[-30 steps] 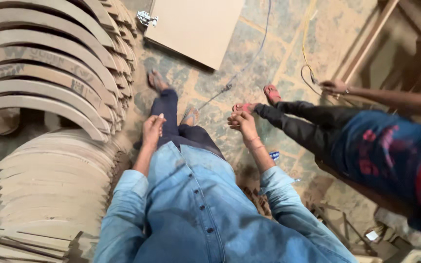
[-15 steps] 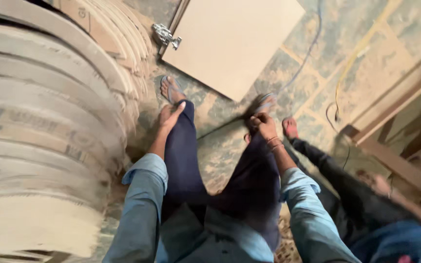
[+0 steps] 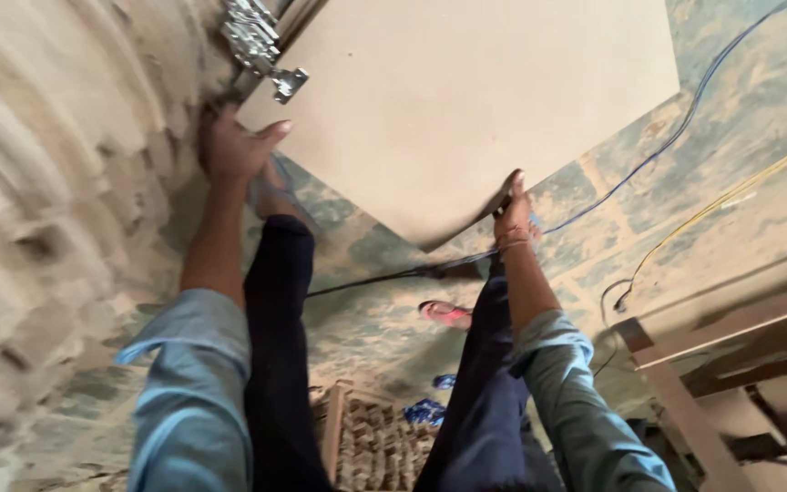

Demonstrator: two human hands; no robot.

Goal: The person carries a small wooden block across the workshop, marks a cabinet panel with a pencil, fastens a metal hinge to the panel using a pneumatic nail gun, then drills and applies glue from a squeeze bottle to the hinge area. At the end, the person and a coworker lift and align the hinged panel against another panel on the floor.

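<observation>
Board: one large tan board point(image 3: 466, 100) lies flat on the floor point(image 3: 740, 118), one corner pointing toward the person's legs.
Left hand: the left hand point(image 3: 229, 146) is at the board's left edge, near its corner; fingers curl down over the edge, thumb stretched along the top face. It grips the board.
Right hand: the right hand point(image 3: 514, 214) is at the board's lower right edge, fingers tucked under it, thumb on top. It is closed on the board, which looks slightly raised there.
Hinges: a cluster of metal hinges point(image 3: 257, 41) sits at the board's far left side, just beyond the left hand; the count is unclear, at least two.
Curved stack: one stack of curved pale pieces point(image 3: 56, 182) fills the left side, blurred, too many to count.
Cables: three on the floor, one blue cable point(image 3: 685, 128), one yellow cable point(image 3: 730, 196), one dark cable point(image 3: 384, 273) running under the board's near corner.
Sandal: one pink sandal point(image 3: 445, 312) lies between the legs.
Frame: one wooden frame point(image 3: 730, 328) stands at lower right, well apart from the board.
Basket: one woven basket point(image 3: 371, 437) sits low between the legs.
</observation>
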